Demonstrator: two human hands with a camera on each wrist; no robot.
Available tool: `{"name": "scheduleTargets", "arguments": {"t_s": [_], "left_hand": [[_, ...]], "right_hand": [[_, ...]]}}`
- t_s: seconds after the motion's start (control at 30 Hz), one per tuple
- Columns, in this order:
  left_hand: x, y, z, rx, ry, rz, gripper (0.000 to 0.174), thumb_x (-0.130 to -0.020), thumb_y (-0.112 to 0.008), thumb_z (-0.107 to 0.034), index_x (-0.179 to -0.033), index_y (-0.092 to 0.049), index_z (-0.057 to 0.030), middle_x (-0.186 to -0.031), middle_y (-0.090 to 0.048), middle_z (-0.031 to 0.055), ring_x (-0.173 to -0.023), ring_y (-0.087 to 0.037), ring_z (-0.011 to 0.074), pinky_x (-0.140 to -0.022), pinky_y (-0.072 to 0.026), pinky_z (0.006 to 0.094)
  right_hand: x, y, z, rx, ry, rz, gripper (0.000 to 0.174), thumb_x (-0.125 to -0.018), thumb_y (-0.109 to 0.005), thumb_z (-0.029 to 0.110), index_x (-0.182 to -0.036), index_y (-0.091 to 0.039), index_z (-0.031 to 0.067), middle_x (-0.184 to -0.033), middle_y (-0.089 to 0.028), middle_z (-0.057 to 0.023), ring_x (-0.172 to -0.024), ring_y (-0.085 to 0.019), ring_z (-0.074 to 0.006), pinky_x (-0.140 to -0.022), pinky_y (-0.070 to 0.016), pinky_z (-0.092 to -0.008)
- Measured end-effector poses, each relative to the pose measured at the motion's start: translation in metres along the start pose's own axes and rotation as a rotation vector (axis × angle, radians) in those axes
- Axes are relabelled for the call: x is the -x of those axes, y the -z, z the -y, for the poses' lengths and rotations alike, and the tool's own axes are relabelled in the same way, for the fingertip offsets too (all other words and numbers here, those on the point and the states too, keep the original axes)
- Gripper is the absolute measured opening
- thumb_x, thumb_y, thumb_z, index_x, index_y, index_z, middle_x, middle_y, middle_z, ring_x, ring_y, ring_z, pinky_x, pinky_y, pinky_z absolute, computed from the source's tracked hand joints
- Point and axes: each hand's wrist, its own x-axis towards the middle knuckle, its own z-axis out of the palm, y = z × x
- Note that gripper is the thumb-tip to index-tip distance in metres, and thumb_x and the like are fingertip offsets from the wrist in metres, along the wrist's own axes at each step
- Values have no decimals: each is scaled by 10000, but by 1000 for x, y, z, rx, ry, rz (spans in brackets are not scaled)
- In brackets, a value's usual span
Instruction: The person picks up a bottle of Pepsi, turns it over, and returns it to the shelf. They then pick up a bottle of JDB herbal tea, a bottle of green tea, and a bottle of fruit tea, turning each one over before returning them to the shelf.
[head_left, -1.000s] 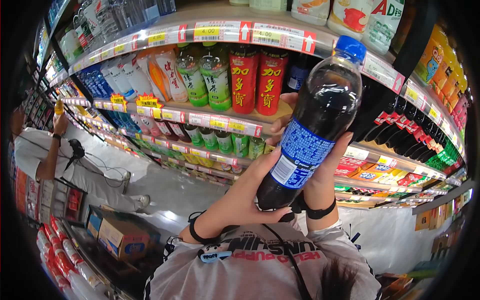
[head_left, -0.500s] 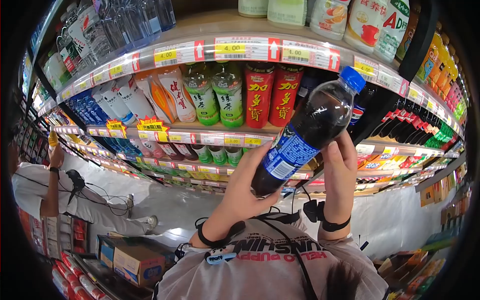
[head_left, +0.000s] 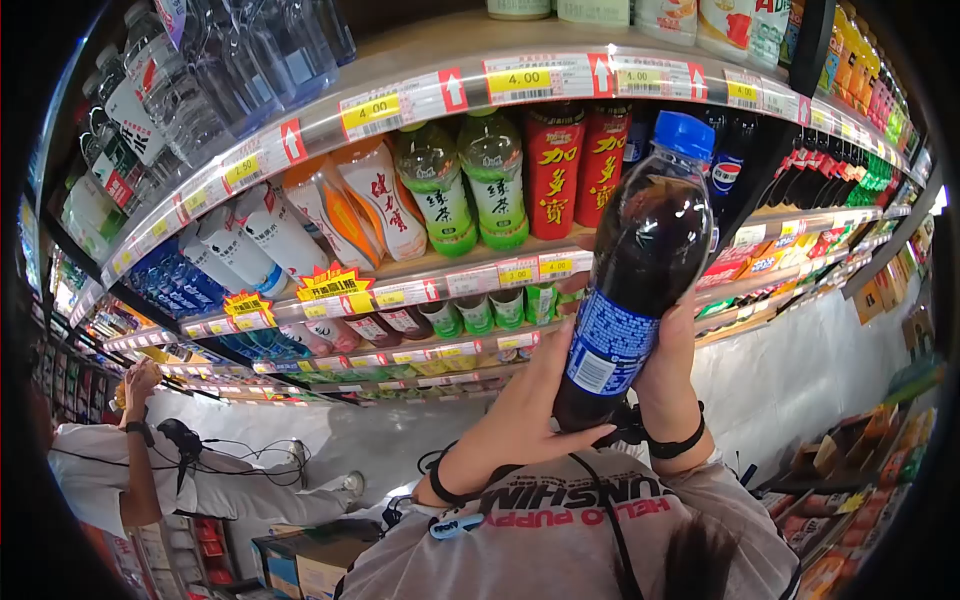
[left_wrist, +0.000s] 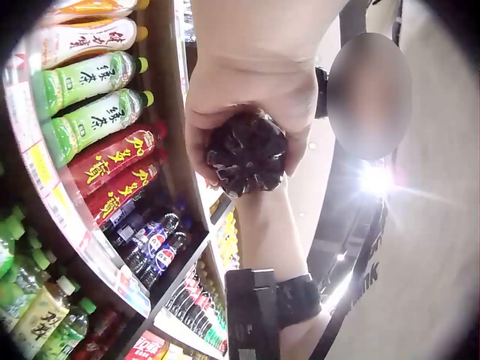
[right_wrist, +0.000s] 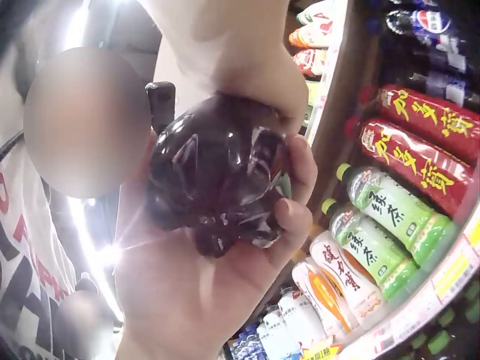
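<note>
A large cola bottle (head_left: 650, 225) with a blue cap, dark drink and a blue label stands slightly tilted before the person's chest in the head view, its barcode turned towards the head camera. My left hand (head_left: 525, 405) grips it low down, thumb across near the base. On the other side my right hand (head_left: 668, 365) holds the bottle around the label, its far fingers hidden behind. The left wrist view shows the dark ridged base (left_wrist: 247, 154) between the left thumb and fingers. From below, the right wrist view also shows the base (right_wrist: 217, 176) with fingers curled at its side.
Ahead runs a curved drinks shelf (head_left: 420, 92) with price tags. Green tea bottles (head_left: 492, 185), red bottles (head_left: 553, 175) and more cola bottles (head_left: 728, 160) stand on the tier below. Another person (head_left: 140, 460) is at the left. A cardboard box (head_left: 320, 570) sits at lower left.
The bottle was tilted further right half a second ago and now stands more upright, still held by both hands. The head view has shifted along the shelf; the other person's hand appears lower.
</note>
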Motion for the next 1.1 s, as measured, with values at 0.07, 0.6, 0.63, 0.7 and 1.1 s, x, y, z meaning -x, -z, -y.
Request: {"name": "scheduleTargets", "arguments": {"t_s": [0.07, 0.6, 0.63, 0.7, 1.1], "left_hand": [[5, 6, -1, 46, 20, 7, 1027, -664, -751, -259, -1346, -63, 80, -1332, -250, 300, -1236, -307, 411, -1008, -274, 430], [6, 29, -11, -60, 94, 19, 1141, -627, -777, -176, -1347, 73, 70, -1394, -184, 246, -1285, -263, 288, -1023, -245, 359], [5, 29, -10, -52, 89, 19, 1137, -629, -774, -171, -1348, 73, 69, -1396, -179, 244, -1288, -258, 286, -1025, -241, 359], [5, 28, -10, -36, 108, 0, 1132, -628, -770, -157, -1355, 71, 56, -1399, -180, 234, -1291, -251, 280, -1027, -234, 360], [1, 27, -10, 193, 159, 77, 1065, -664, -741, -196, -1358, 22, 70, -1409, -117, 272, -1301, -213, 362, -1030, -236, 389]], "right_hand": [[3, -17, 3, -12, 25, -23, 828, -768, -479, 632, -1263, -325, -13, -1083, -530, -185, -866, -604, -273, -690, -538, -359], [-12, -23, -5, 11, 5, 118, 653, -846, -443, 500, -1284, -247, 58, -1022, -531, -188, -832, -599, -254, -682, -523, -337], [-14, -24, -5, 11, 2, 123, 640, -851, -441, 488, -1288, -245, 63, -1030, -529, -187, -831, -600, -254, -686, -521, -340], [-15, -26, -5, -44, -29, 130, 639, -859, -451, 424, -1320, -202, 58, -1137, -453, -170, -956, -511, -236, -795, -431, -335], [-1, -19, -9, -126, -67, 26, 689, -912, -307, 497, -1380, -123, 26, -1352, -303, -117, -1223, -332, -186, -1012, -251, -305]]}}
